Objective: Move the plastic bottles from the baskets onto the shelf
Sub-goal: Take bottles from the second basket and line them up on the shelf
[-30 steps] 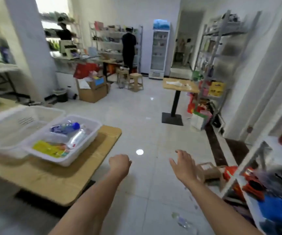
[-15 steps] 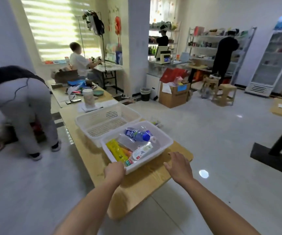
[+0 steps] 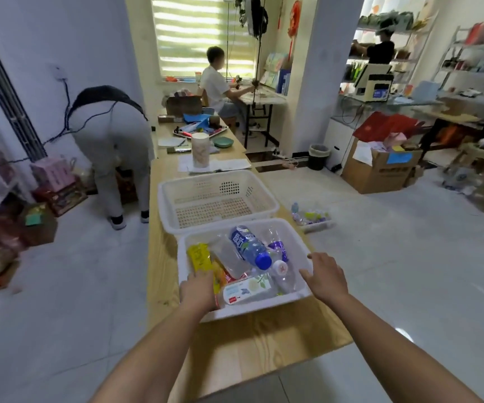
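Head view: clear plastic bottles point(image 3: 248, 247) lie heaped in the nearer of 2 white plastic baskets point(image 3: 264, 308) on a wooden table point(image 3: 264, 341), right hand point(image 3: 326, 276) spread loose above its rim, left hand point(image 3: 198, 290) at a yellow bottle point(image 3: 198, 255), grip unclear.

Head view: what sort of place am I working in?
Probably a small shop, or a mock-up of one: stocked wire shelves at the right, a checkout till on a counter, and an open cardboard box of goods.
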Demonstrator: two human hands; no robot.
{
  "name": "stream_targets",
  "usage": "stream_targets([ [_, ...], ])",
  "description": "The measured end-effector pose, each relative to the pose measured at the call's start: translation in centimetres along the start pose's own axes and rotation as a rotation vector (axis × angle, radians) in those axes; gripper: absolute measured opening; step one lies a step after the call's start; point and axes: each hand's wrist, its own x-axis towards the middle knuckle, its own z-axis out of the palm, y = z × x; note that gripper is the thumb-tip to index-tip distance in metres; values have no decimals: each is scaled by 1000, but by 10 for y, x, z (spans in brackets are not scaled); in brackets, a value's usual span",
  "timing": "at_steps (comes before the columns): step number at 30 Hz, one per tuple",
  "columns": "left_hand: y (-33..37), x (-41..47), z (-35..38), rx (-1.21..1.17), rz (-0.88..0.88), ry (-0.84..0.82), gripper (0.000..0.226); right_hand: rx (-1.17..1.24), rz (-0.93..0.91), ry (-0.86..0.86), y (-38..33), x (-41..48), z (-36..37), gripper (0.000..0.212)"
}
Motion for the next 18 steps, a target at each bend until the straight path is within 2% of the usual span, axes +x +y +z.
stream_targets([
  [3, -17, 21, 5, -5, -51, 40, 32, -54, -125, -43, -12, 32, 15, 47],
  [6, -26, 51, -4, -20, -24, 64, 35, -60, -203, -49, -29, 70, 25, 49],
  [10, -36, 91, -10, 30, 38, 88, 52, -75, -303, -61, -50, 117, 38, 62],
  [14, -42, 127, -6, 140, 91, 63, 63, -191, -582, -88, -66, 156, 55, 64],
  [18, -43, 147, 5, 160, 119, 10, 66, -430, -847, -130, -75, 182, 67, 71],
])
